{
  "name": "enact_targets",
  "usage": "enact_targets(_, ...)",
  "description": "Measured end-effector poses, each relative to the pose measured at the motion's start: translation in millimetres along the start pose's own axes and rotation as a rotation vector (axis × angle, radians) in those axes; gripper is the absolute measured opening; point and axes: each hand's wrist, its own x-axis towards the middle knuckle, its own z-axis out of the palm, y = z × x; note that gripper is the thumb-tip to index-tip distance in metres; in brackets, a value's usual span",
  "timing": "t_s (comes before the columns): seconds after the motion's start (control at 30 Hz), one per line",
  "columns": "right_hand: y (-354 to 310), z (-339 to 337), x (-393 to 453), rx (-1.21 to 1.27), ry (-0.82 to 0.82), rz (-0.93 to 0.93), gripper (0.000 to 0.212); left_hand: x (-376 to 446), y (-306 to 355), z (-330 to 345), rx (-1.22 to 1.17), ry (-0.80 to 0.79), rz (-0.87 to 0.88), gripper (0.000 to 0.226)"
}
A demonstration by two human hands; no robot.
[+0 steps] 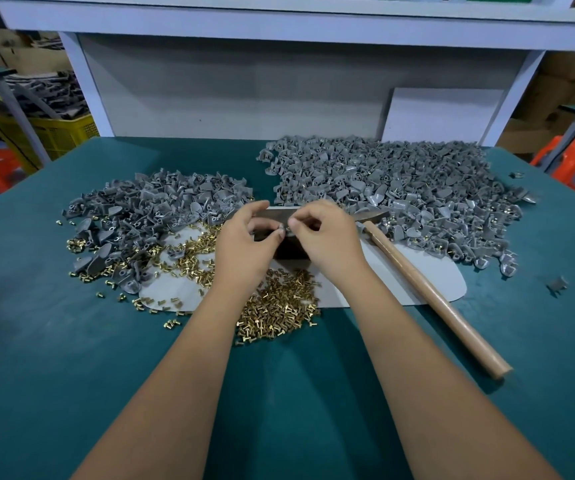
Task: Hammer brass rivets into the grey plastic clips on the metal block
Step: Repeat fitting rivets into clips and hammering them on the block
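Green bench [71,341] | pinching small clip [284,231] over block [289,249], left hand [248,244] and right hand [324,237] fingertips curled, meeting on it | likely handling light, stiff, slippery; gripping by edges | rivets [279,313] lying near, tiny, rolling | hammer [431,292] lying right, untouched, gripping by handle

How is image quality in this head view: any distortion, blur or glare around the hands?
Head view: wide-angle bending curves the table edge and shelf; lighting is even, with soft shadows and no harsh glare; the fingertips of the left hand and right hand are slightly blurred, so what they pinch is unclear; the hammer is sharp.
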Motion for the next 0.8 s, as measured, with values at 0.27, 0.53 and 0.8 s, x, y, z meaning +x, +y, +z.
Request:
enact_targets(0.27, -1, 10, 1, -0.083, 0.042, -0.031, 0.011, 1, -1, 0, 0.028, -0.005, 0.007, 0.045)
enact_targets(0.53, 0, 16, -1, -0.124, 0.076, -0.06, 0.018, 1, -2, 1, 0.051, 0.001, 0.0, 0.042)
enact_targets(0.8, 1, 19, -2, -0.158, 0.101, -0.1, 0.018, 1, -1, 1, 0.058, 0.001, -0.01, 0.04)
